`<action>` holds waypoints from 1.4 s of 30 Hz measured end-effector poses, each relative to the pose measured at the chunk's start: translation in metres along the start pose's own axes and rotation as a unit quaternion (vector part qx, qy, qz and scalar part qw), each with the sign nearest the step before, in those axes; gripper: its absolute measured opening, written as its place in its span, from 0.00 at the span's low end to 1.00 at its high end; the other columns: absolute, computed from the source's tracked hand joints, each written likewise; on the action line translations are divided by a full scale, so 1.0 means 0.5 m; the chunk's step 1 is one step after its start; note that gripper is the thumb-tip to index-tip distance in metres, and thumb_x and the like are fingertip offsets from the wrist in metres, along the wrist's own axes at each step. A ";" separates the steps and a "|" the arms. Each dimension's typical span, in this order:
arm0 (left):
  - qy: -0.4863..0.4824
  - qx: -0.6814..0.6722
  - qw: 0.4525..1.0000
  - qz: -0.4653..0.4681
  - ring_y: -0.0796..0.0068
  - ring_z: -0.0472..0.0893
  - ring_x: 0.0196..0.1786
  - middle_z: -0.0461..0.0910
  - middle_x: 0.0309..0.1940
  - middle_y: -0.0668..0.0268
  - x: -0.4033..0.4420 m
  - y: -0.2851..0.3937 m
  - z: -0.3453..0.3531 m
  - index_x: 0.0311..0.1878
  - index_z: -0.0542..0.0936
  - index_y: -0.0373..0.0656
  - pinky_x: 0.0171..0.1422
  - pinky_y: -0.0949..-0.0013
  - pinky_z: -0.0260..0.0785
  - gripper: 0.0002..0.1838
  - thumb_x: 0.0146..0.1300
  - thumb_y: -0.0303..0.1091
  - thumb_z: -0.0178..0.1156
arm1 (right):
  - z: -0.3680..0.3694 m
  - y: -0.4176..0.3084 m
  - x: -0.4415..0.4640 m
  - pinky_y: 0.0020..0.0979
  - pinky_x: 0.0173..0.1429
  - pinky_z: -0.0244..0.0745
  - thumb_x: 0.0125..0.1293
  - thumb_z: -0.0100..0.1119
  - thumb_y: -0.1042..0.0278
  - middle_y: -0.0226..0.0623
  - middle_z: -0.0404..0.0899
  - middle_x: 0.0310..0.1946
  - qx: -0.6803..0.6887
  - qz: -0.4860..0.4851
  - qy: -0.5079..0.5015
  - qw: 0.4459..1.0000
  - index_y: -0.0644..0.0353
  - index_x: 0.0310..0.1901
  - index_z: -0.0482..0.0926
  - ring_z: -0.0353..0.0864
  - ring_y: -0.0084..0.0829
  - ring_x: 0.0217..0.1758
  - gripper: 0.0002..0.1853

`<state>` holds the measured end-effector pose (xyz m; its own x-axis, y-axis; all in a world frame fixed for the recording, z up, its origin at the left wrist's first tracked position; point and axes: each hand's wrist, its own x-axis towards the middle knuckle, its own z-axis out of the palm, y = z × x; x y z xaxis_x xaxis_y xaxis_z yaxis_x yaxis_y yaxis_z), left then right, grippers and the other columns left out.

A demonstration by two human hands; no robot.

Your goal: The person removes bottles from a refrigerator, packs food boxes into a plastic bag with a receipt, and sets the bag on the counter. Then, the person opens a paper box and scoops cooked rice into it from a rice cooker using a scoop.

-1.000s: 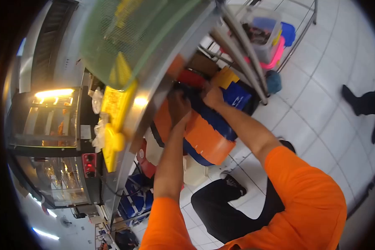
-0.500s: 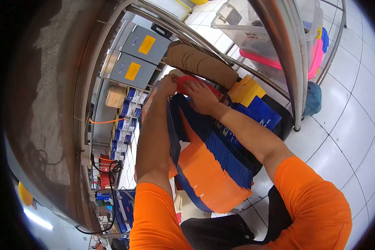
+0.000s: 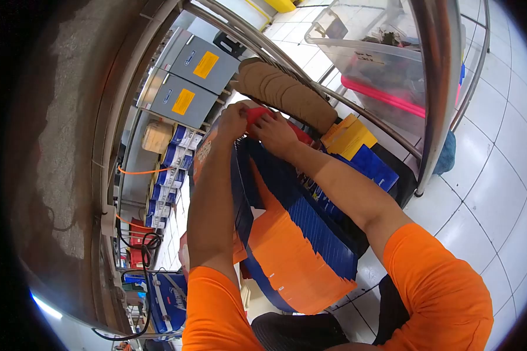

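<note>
A red flat piece (image 3: 257, 113) lies between my hands at the far end of a long row of stacked orange and dark blue sheets (image 3: 290, 257). My left hand (image 3: 234, 121) is closed at the red piece's left edge, its fingertips partly hidden. From the right, my right hand (image 3: 273, 134) grips the same piece with bent fingers. Under my forearms the sheets stand packed close together, orange faces toward me and blue edges along the right side. More red shows just beyond my right hand.
Brown rounded pieces (image 3: 287, 93) are stacked behind my hands. Yellow packets (image 3: 349, 137) and a blue packet (image 3: 372, 167) lie to the right. A metal frame leg (image 3: 442, 88) stands before a clear plastic box (image 3: 375, 61). Grey boxes (image 3: 196, 61) and several cans (image 3: 173, 158) stand left.
The view has shifted slightly, showing more of the plastic box. Both hands stay at the red piece, and my right fingers have curled in more over it.
</note>
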<state>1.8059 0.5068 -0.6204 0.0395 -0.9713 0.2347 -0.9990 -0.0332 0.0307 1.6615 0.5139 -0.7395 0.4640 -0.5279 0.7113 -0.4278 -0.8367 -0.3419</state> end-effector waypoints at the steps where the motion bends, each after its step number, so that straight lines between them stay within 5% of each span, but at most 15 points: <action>1: 0.012 0.006 1.000 0.004 0.46 0.84 0.51 0.86 0.43 0.48 0.004 0.005 -0.017 0.43 0.87 0.40 0.58 0.53 0.75 0.12 0.60 0.28 0.56 | -0.006 -0.003 0.015 0.47 0.67 0.68 0.64 0.55 0.65 0.37 0.78 0.51 -0.008 0.009 -0.023 1.000 0.54 0.51 0.80 0.75 0.38 0.63 0.15; 10: 0.218 0.076 0.972 -0.046 0.42 0.83 0.51 0.85 0.44 0.46 -0.022 0.053 -0.118 0.48 0.84 0.40 0.59 0.47 0.72 0.13 0.65 0.30 0.54 | -0.019 -0.019 0.024 0.53 0.65 0.71 0.71 0.50 0.62 0.39 0.82 0.53 -0.081 -0.003 -0.016 0.997 0.54 0.62 0.77 0.79 0.41 0.59 0.20; 19: 0.468 -0.049 0.882 -0.008 0.43 0.82 0.46 0.83 0.43 0.46 -0.037 0.060 -0.184 0.47 0.79 0.36 0.56 0.48 0.71 0.10 0.68 0.26 0.49 | -0.016 -0.018 0.026 0.52 0.62 0.74 0.68 0.56 0.61 0.41 0.78 0.56 -0.063 -0.032 -0.064 0.995 0.55 0.54 0.80 0.77 0.42 0.61 0.16; 23: 0.527 -0.171 0.832 -0.011 0.54 0.83 0.43 0.80 0.44 0.50 -0.089 0.083 -0.247 0.47 0.76 0.34 0.44 0.59 0.77 0.11 0.68 0.25 0.45 | -0.043 -0.039 0.028 0.52 0.66 0.71 0.66 0.59 0.64 0.39 0.75 0.58 -0.071 -0.014 -0.102 0.992 0.53 0.56 0.77 0.71 0.40 0.68 0.17; 29: 0.493 -0.321 0.807 -0.049 0.63 0.80 0.40 0.79 0.41 0.53 -0.170 0.069 -0.311 0.44 0.76 0.33 0.43 0.63 0.76 0.12 0.66 0.23 0.42 | -0.052 -0.042 0.035 0.49 0.70 0.70 0.69 0.55 0.63 0.41 0.76 0.59 -0.068 -0.048 -0.049 0.995 0.53 0.57 0.80 0.72 0.40 0.69 0.16; 30: 0.505 -0.196 0.841 0.007 0.62 0.78 0.41 0.78 0.42 0.53 -0.176 0.025 -0.311 0.45 0.76 0.33 0.50 0.60 0.74 0.12 0.66 0.25 0.44 | -0.058 -0.044 0.025 0.45 0.69 0.71 0.68 0.55 0.65 0.43 0.76 0.60 -0.076 -0.054 -0.001 0.996 0.56 0.56 0.80 0.75 0.43 0.67 0.16; 33: 0.479 -0.326 0.813 -0.063 0.69 0.74 0.37 0.76 0.34 0.61 -0.212 0.053 -0.308 0.39 0.77 0.36 0.43 0.63 0.69 0.13 0.69 0.31 0.43 | -0.214 -0.063 0.011 0.43 0.66 0.72 0.68 0.53 0.67 0.47 0.75 0.63 0.081 0.068 -0.099 0.989 0.56 0.57 0.80 0.77 0.47 0.64 0.18; 34: 0.477 -0.307 0.822 -0.050 0.71 0.74 0.38 0.75 0.34 0.63 -0.226 0.073 -0.307 0.39 0.76 0.37 0.43 0.64 0.69 0.13 0.70 0.33 0.43 | -0.224 -0.045 0.000 0.41 0.63 0.74 0.69 0.55 0.65 0.51 0.75 0.63 0.161 0.098 -0.048 0.981 0.61 0.56 0.79 0.79 0.46 0.60 0.17; 35: 0.472 -0.288 0.833 -0.035 0.73 0.73 0.38 0.75 0.34 0.65 -0.244 0.099 -0.298 0.39 0.76 0.37 0.42 0.65 0.68 0.14 0.71 0.34 0.43 | -0.282 -0.041 -0.019 0.40 0.64 0.73 0.70 0.57 0.64 0.52 0.74 0.62 0.259 0.168 -0.078 0.948 0.62 0.58 0.78 0.78 0.45 0.61 0.19; 36: 0.480 -0.433 0.760 -0.063 0.72 0.73 0.39 0.74 0.34 0.65 -0.252 0.143 -0.281 0.37 0.76 0.37 0.42 0.64 0.68 0.14 0.72 0.36 0.43 | -0.351 -0.040 -0.047 0.40 0.66 0.72 0.70 0.58 0.62 0.52 0.74 0.62 0.352 0.235 -0.100 0.900 0.64 0.59 0.77 0.77 0.44 0.62 0.20; 38: 0.318 -0.630 0.709 -0.006 0.68 0.74 0.41 0.74 0.35 0.64 -0.310 0.114 -0.208 0.36 0.75 0.37 0.42 0.62 0.68 0.15 0.72 0.37 0.44 | -0.511 -0.105 -0.112 0.38 0.69 0.69 0.71 0.60 0.58 0.51 0.73 0.62 0.521 0.308 -0.065 0.793 0.67 0.64 0.72 0.75 0.43 0.66 0.27; 39: 0.273 -0.602 0.751 -0.015 0.67 0.74 0.41 0.74 0.36 0.63 -0.348 0.159 -0.198 0.36 0.74 0.37 0.42 0.60 0.68 0.15 0.72 0.37 0.44 | -0.588 -0.168 -0.163 0.37 0.71 0.67 0.71 0.61 0.55 0.50 0.73 0.63 0.596 0.322 -0.007 0.735 0.69 0.67 0.68 0.72 0.43 0.68 0.31; 40: 0.228 -0.568 0.791 -0.019 0.65 0.73 0.42 0.75 0.37 0.62 -0.385 0.206 -0.190 0.36 0.73 0.37 0.43 0.59 0.69 0.14 0.72 0.37 0.44 | -0.620 -0.212 -0.214 0.38 0.71 0.66 0.67 0.65 0.55 0.48 0.73 0.64 0.550 0.305 -0.015 0.777 0.66 0.70 0.64 0.70 0.40 0.70 0.36; 41: 0.308 -0.446 0.833 -0.114 0.64 0.73 0.42 0.74 0.38 0.61 -0.435 0.378 -0.210 0.36 0.72 0.36 0.44 0.58 0.69 0.14 0.72 0.37 0.45 | -0.656 -0.247 -0.257 0.38 0.71 0.65 0.63 0.69 0.55 0.45 0.72 0.65 0.498 0.283 -0.026 0.819 0.63 0.72 0.60 0.68 0.38 0.71 0.41; 42: 0.224 -0.516 0.805 -0.188 0.64 0.73 0.42 0.74 0.38 0.60 -0.490 0.453 -0.246 0.37 0.72 0.36 0.46 0.58 0.68 0.14 0.73 0.37 0.45 | -0.705 -0.295 -0.301 0.39 0.71 0.66 0.59 0.72 0.56 0.46 0.72 0.64 0.404 0.305 -0.043 0.861 0.64 0.71 0.61 0.69 0.38 0.71 0.44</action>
<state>1.5727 0.7664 -0.5515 0.5694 -0.7479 0.3411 -0.3741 0.1338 0.9177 1.3814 0.7682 -0.5794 0.4149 -0.8848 0.2121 0.0514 -0.2099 -0.9764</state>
